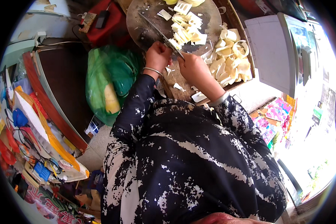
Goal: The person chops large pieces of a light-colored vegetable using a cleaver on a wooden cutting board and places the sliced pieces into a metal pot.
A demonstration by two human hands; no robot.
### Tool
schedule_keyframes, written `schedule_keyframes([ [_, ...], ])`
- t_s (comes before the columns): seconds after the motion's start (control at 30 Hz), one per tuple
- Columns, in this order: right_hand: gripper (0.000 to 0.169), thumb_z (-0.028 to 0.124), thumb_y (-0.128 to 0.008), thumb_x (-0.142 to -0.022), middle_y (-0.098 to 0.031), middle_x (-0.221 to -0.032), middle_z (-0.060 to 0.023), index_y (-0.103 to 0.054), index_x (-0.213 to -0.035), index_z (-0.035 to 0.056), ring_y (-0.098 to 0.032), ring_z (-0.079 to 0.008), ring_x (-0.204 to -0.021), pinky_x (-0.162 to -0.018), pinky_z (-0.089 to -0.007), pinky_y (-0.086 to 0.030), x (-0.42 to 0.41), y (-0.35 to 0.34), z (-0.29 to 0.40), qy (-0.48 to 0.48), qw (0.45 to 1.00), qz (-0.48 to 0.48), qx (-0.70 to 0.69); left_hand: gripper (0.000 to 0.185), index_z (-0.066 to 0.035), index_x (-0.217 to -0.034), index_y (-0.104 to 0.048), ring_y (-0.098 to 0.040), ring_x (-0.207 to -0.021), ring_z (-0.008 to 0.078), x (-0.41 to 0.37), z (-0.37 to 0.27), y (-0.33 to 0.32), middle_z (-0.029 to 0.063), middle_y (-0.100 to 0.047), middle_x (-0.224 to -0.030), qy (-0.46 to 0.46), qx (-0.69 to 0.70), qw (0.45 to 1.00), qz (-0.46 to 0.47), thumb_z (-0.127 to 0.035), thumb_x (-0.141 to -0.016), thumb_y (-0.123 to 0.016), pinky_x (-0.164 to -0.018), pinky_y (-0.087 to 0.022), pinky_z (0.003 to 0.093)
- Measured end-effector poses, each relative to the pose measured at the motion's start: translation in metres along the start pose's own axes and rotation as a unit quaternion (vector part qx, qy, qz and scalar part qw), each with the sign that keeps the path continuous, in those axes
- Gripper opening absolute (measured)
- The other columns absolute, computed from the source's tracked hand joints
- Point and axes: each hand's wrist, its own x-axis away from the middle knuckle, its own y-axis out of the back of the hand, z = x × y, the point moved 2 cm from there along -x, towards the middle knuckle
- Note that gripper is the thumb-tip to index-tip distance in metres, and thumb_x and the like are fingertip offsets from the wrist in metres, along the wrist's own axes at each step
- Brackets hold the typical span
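Note:
My right hand (194, 68) grips the handle end of a kitchen knife (156, 29), whose blade points up and to the left over a round cutting board (140, 30). My left hand (158, 56), with a bangle at the wrist, has its fingers curled against the blade's near side. Whether they pinch anything is hidden. Past the blade lies a heap of pale sliced pieces (186, 29), which look like bamboo shoot. Larger curved pale pieces (229, 58) are piled right of the board. Small scraps (179, 87) lie near my hands.
A green plastic bag (96, 72) holding a pale shoot (112, 99) stands on the left. A wooden rim (249, 56) borders the work surface on the right. Farther left, a cluttered shelf (70, 159) holds bags and cables. A red cover (98, 35) lies at upper left.

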Motion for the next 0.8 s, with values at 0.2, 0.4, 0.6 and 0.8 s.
schedule_keyframes([
  [0.2, 0.025, 0.024, -0.049, -0.090, -0.063, -0.077, -0.0245, -0.062, -0.089, 0.0028, -0.061, -0.0432, -0.077, -0.071, -0.0503, -0.049, 0.007, 0.011, 0.005, -0.027, 0.999, 0.038, 0.008, 0.016, -0.004, -0.076, -0.045, -0.056, -0.046, 0.0139, -0.004, 0.008, 0.002, 0.0054, -0.053, -0.059, -0.008, 0.013, 1.000, 0.001, -0.004, -0.082, -0.060, -0.041, -0.048, 0.0279],
  [0.4, 0.027, 0.025, -0.050, -0.090, -0.062, -0.076, -0.0254, -0.063, -0.088, 0.0010, -0.061, -0.0436, -0.076, -0.070, -0.0501, -0.049, 0.003, 0.014, 0.003, -0.018, 0.998, 0.053, 0.013, 0.018, -0.003, -0.074, -0.044, -0.055, -0.046, 0.0122, -0.004, 0.011, 0.002, 0.0034, -0.049, -0.059, -0.011, 0.051, 0.999, -0.002, -0.003, -0.081, -0.060, -0.041, -0.047, 0.0274],
  [0.6, 0.029, 0.026, -0.052, -0.089, -0.062, -0.075, -0.0262, -0.064, -0.084, -0.0003, -0.061, -0.0438, -0.076, -0.070, -0.0496, -0.049, -0.006, -0.002, -0.010, -0.028, 0.998, 0.057, 0.013, 0.017, -0.002, -0.074, -0.045, -0.056, -0.047, 0.0128, -0.005, 0.012, 0.002, 0.0034, -0.050, -0.058, -0.023, 0.031, 0.999, -0.009, -0.003, -0.081, -0.061, -0.042, -0.047, 0.0275],
  [0.8, 0.032, 0.028, -0.054, -0.088, -0.061, -0.073, -0.0272, -0.063, -0.082, -0.0021, -0.060, -0.0454, -0.075, -0.070, -0.0500, -0.048, -0.006, -0.001, -0.026, -0.035, 0.998, 0.022, -0.046, 0.017, -0.003, -0.075, -0.049, -0.057, -0.049, 0.0118, -0.005, 0.002, 0.000, 0.0032, -0.053, -0.059, -0.005, -0.033, 0.999, -0.034, -0.008, -0.082, -0.063, -0.042, -0.046, 0.0260],
])
